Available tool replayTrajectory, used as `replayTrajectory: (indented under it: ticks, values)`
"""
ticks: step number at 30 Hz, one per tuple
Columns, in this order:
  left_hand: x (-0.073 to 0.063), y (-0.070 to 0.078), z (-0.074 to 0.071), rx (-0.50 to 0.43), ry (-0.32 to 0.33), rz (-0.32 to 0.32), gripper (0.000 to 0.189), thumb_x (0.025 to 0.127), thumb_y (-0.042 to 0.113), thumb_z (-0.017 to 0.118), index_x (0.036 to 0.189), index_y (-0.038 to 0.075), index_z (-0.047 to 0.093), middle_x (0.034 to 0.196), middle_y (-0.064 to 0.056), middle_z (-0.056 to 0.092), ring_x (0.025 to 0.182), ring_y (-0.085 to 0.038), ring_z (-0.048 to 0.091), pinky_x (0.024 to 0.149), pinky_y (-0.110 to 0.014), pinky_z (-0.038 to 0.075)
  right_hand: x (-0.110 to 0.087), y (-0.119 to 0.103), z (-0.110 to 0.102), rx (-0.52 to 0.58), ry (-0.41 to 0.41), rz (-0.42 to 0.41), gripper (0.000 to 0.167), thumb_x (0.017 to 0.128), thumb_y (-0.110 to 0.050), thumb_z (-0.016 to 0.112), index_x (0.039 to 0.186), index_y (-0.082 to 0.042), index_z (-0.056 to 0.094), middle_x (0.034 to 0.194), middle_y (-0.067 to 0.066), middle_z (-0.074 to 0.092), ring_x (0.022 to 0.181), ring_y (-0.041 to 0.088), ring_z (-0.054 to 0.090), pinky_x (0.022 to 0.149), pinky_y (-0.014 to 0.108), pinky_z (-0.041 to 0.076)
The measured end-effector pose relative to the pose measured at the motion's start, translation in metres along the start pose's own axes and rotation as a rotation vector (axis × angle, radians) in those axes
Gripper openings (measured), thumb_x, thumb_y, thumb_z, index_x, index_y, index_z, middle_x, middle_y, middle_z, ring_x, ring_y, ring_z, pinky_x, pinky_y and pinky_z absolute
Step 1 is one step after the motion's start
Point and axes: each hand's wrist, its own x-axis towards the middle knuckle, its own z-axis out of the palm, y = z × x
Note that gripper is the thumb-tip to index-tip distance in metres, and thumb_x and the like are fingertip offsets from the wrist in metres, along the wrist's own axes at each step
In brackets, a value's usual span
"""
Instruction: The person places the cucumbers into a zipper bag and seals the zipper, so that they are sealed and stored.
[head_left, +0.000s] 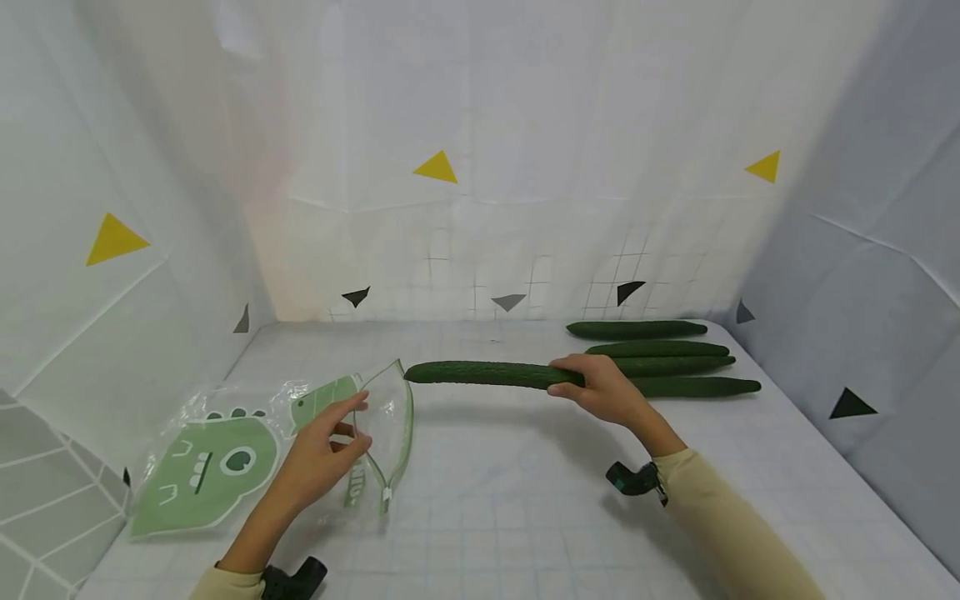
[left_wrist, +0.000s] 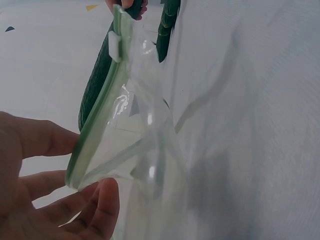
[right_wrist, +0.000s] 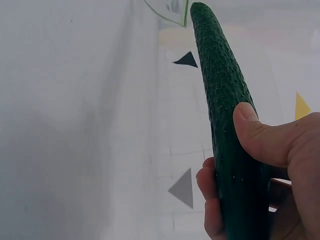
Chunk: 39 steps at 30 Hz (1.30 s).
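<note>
My right hand grips a long dark green cucumber near one end, thumb on one side and fingers round the other. The cucumber is held level above the table, its far tip pointing left at the mouth of a clear zip bag. My left hand holds that zip bag by its green-edged mouth, thumb and fingers on the rim. The mouth stands spread apart, with a white slider at its near corner. A green cartoon dinosaur print covers the bag's body, which lies to the left.
Several more cucumbers lie side by side at the back right of the white table. White cloth walls with yellow, black and grey triangles enclose the back and sides.
</note>
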Motion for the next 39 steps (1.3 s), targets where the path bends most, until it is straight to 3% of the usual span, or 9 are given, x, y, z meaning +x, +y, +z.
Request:
replayTrajectory:
  ticks: [10,17,29,39]
  values:
    - [0.000,-0.002,0.001,-0.011,-0.004,-0.009,0.062,0.096,0.005,0.073,0.154,0.011,0.052,0.140,-0.014,0.060,0.104,-0.023,0.066,0.086,-0.036,0.058,0.016,-0.019,0.016,0.021,-0.034,-0.063,0.039,0.096,-0.022,0.077,0.126,0.002,0.072,0.116,0.011,0.073,0.099,0.024,0.069,0.082,0.045,0.058]
    - [0.001,-0.002,0.000,-0.012,0.004,0.017,0.064,0.096,0.005,0.073,0.155,0.009,0.050,0.141,-0.014,0.060,0.105,-0.023,0.067,0.086,-0.038,0.059,0.029,-0.029,0.030,0.053,-0.059,-0.069,0.033,0.097,-0.021,0.076,0.123,0.000,0.073,0.106,0.004,0.073,0.083,0.014,0.061,0.072,0.036,0.054]
    - [0.001,-0.009,0.001,-0.005,0.029,0.063,0.065,0.094,0.003,0.074,0.155,0.007,0.050,0.143,-0.017,0.057,0.104,-0.026,0.068,0.084,-0.040,0.060,0.032,-0.038,0.049,0.061,-0.067,-0.023,0.036,0.098,-0.023,0.075,0.126,-0.001,0.072,0.116,0.008,0.072,0.091,0.016,0.065,0.075,0.037,0.054]
    - [0.001,-0.008,0.000,-0.008,0.050,0.066,0.065,0.093,0.001,0.074,0.154,0.006,0.051,0.143,-0.018,0.057,0.103,-0.026,0.068,0.083,-0.039,0.060,0.029,-0.037,0.050,0.059,-0.064,-0.009,0.041,0.099,-0.024,0.074,0.130,0.003,0.069,0.124,0.016,0.070,0.111,0.032,0.067,0.090,0.049,0.056]
